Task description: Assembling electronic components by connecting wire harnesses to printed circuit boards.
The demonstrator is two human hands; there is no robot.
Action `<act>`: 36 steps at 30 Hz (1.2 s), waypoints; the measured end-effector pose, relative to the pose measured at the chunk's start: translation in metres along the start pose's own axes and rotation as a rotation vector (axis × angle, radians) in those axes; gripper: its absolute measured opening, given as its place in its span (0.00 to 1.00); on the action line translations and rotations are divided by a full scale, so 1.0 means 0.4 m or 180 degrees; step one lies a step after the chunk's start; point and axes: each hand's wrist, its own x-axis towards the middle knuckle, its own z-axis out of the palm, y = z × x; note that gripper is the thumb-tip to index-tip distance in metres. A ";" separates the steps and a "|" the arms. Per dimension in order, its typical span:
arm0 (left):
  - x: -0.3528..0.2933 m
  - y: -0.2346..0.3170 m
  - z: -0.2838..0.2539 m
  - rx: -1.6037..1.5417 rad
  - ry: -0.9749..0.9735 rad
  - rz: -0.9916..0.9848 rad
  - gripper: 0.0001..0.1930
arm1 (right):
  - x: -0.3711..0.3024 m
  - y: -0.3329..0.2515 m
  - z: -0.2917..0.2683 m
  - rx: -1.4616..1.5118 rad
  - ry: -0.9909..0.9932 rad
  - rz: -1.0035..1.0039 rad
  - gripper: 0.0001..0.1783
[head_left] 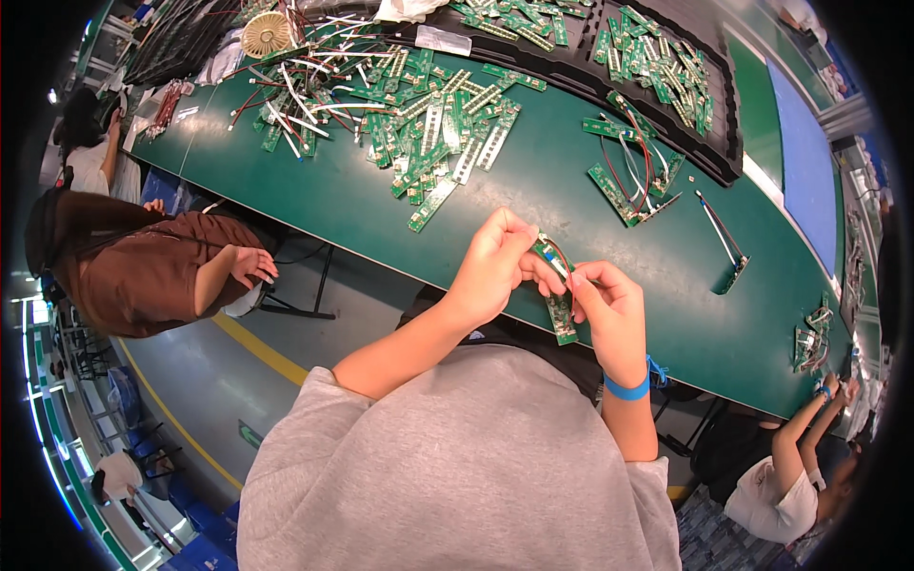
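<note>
My left hand (490, 271) is closed on a narrow green circuit board (562, 321), held just above the near edge of the table. The board slants, its upper end by my left thumb and its lower end hanging below my fingers. A thin red and dark cable (560, 255) arcs along the board's upper part. My right hand (611, 309), with a blue band at the wrist, pinches the cable beside the board. Its fingertips partly cover the board's middle, so the exact contact there is hidden.
A pile of loose green boards (447, 124) lies ahead, with white and red cables (300, 90) to its left. Black trays (719, 157) of boards stand at the far side. Wired boards (633, 186) lie to the right. People sit left (162, 266) and right (776, 500).
</note>
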 end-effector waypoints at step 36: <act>-0.004 -0.016 -0.002 0.0009 -0.0056 0.0075 0.04 | -0.001 0.004 -0.004 0.0087 0.0192 0.0039 0.04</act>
